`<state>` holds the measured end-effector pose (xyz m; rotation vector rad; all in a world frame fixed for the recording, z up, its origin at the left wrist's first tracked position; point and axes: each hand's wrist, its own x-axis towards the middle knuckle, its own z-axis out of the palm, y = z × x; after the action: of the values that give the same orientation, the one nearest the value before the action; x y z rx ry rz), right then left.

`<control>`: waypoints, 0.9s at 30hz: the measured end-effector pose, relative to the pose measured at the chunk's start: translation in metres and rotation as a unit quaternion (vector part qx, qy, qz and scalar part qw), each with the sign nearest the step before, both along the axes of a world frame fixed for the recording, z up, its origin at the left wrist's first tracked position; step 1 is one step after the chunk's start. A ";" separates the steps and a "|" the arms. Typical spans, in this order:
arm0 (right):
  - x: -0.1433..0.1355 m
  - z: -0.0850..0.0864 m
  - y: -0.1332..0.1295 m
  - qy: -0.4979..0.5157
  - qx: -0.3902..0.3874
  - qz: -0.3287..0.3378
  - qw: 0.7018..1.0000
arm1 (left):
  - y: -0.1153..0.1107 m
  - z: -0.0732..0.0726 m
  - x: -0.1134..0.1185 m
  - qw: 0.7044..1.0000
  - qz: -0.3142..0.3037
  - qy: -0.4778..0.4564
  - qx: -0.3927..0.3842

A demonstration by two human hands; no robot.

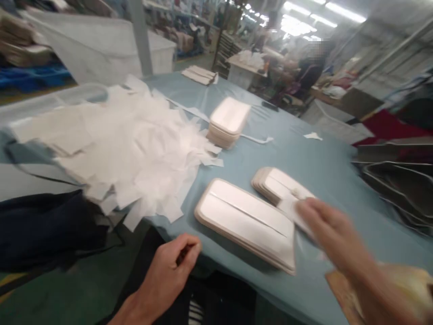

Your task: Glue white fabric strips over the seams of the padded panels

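Note:
My left hand (171,268) is curled into a loose fist at the near edge of the table, with nothing visible in it. Motion blurs my right hand (326,223), whose fingers pinch a small white paper piece (287,205) above a stack of pale rounded panels (282,183). Between my hands lies a larger stack of cream rounded panels (248,214), the top one marked by a long slit. Farther back stands another stack of rounded panels (230,115). A big heap of white strips (142,140) spreads over the left side.
All this rests on a blue-green covered table (287,135). A folded beige bundle (199,74) and a dark flat object (269,106) lie toward its far edge. Dark cloth (47,225) hangs at left. Other people sit at work tables in the background.

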<state>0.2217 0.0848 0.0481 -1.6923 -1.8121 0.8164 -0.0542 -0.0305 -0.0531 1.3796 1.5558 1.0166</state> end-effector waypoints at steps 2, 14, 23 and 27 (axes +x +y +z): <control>-0.006 -0.002 -0.005 -0.014 -0.045 0.047 0.998 | 0.008 0.003 0.001 1.000 0.004 0.011 0.028; -0.079 -0.026 0.031 -0.003 -0.101 0.169 0.980 | 0.044 0.006 -0.003 0.958 0.022 0.159 0.236; -0.095 -0.033 0.049 -0.051 -0.164 0.077 0.982 | 0.066 -0.007 -0.003 0.913 -0.035 0.245 0.324; -0.101 -0.035 0.054 -0.066 -0.161 0.068 0.982 | 0.068 -0.015 -0.001 0.918 -0.033 0.238 0.316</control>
<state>0.1204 0.1390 0.0128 -1.8739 -1.9881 1.1309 -0.0556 0.0371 -0.0676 2.2485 1.5572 1.2700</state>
